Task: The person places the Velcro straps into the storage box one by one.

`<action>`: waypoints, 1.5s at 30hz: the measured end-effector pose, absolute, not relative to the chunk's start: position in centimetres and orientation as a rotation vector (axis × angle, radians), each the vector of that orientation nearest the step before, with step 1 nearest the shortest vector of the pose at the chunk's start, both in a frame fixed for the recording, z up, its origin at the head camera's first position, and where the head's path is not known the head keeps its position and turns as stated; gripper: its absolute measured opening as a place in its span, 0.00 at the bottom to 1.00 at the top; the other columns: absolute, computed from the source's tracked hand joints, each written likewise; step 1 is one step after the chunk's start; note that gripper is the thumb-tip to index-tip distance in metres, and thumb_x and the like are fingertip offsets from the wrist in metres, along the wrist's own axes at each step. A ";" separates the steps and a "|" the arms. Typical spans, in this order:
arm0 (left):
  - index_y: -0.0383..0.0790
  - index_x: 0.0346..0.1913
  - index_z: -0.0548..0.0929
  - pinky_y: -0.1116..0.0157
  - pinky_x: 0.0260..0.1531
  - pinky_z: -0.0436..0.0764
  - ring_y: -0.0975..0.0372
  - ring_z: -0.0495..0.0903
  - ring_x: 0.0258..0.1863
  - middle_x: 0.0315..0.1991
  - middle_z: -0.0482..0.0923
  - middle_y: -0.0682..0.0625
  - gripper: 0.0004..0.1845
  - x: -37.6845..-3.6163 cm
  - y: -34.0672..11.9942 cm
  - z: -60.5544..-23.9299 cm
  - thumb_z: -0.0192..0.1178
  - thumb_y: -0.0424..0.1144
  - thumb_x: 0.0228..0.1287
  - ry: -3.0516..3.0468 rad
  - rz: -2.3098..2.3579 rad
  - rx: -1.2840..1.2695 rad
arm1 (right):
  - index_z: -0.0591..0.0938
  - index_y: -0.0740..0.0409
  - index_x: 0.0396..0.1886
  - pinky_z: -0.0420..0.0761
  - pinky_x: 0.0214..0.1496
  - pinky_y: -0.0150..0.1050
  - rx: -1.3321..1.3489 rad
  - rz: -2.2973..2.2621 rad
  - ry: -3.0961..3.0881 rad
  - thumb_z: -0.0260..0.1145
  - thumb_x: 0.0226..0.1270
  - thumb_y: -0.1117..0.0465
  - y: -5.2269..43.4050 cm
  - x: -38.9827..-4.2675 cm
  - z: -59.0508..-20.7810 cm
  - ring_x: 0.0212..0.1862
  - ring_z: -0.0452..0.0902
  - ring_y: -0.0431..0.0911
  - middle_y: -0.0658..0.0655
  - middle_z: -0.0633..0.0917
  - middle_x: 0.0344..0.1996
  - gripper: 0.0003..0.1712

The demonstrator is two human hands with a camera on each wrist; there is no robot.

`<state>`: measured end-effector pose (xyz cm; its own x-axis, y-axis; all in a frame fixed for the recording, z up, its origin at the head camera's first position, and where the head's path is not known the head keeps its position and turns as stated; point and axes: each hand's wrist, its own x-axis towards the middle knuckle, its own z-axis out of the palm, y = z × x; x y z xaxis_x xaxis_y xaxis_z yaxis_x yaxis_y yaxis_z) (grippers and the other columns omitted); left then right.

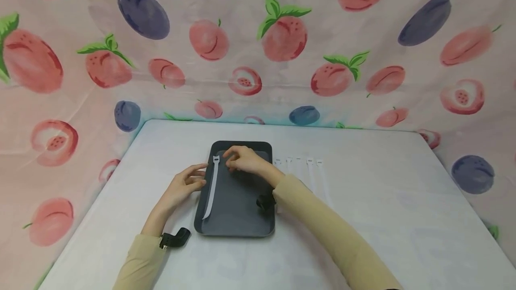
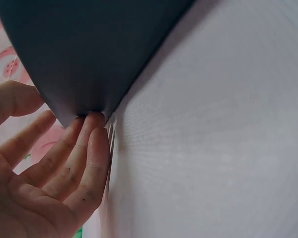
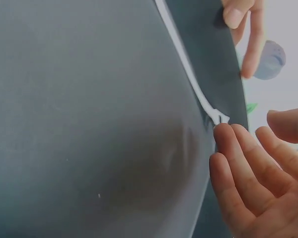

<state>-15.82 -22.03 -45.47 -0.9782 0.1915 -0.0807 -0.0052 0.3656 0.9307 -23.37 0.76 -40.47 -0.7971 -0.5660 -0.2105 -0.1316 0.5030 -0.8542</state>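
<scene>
My left hand (image 1: pixel 180 188) touches the tray (image 1: pixel 238 214), fingers loose; my right hand (image 1: pixel 244 160), holding nothing, is near the tie (image 1: pixel 212 186). A light touch should keep it straight.

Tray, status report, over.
Left hand touching tray; right hand above it, apparently empty. White strap inside, along left side. Other straps right of tray, partly behind right sleeve.

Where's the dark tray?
In the head view, the dark tray is left of the middle on the white table, with a white strap inside and other straps just to its right.
</scene>
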 end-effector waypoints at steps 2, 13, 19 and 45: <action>0.41 0.68 0.69 0.68 0.44 0.79 0.44 0.79 0.56 0.58 0.74 0.32 0.28 -15.8 -22.1 -45.5 0.59 0.34 0.65 2.447 1.670 0.167 | 0.76 0.63 0.59 0.82 0.49 0.44 -0.584 -1.257 2.275 0.59 0.69 0.65 0.9 -23.1 -40.3 0.46 0.84 0.57 0.65 0.85 0.46 0.19; 0.41 0.68 0.69 0.66 0.45 0.80 0.45 0.79 0.55 0.57 0.74 0.33 0.28 -15.5 -22.4 -45.6 0.58 0.34 0.65 2.466 1.641 0.172 | 0.79 0.58 0.55 0.81 0.47 0.42 -0.631 -1.367 2.370 0.60 0.69 0.61 1.5 -21.4 -39.7 0.45 0.85 0.56 0.65 0.86 0.46 0.16; 0.42 0.68 0.68 0.67 0.45 0.80 0.47 0.80 0.55 0.58 0.74 0.33 0.27 -15.6 -22.6 -45.4 0.58 0.34 0.66 2.474 1.632 0.176 | 0.80 0.55 0.53 0.81 0.43 0.38 -0.669 -1.393 2.419 0.62 0.69 0.60 2.3 -20.6 -39.3 0.44 0.84 0.56 0.62 0.87 0.44 0.14; 0.40 0.68 0.69 0.69 0.44 0.80 0.44 0.79 0.55 0.57 0.74 0.32 0.28 -15.7 -22.2 -45.8 0.59 0.33 0.65 2.438 1.694 0.204 | 0.80 0.57 0.51 0.81 0.43 0.34 -0.677 -1.539 2.439 0.62 0.68 0.63 7.3 -17.3 -38.8 0.45 0.84 0.57 0.60 0.87 0.42 0.13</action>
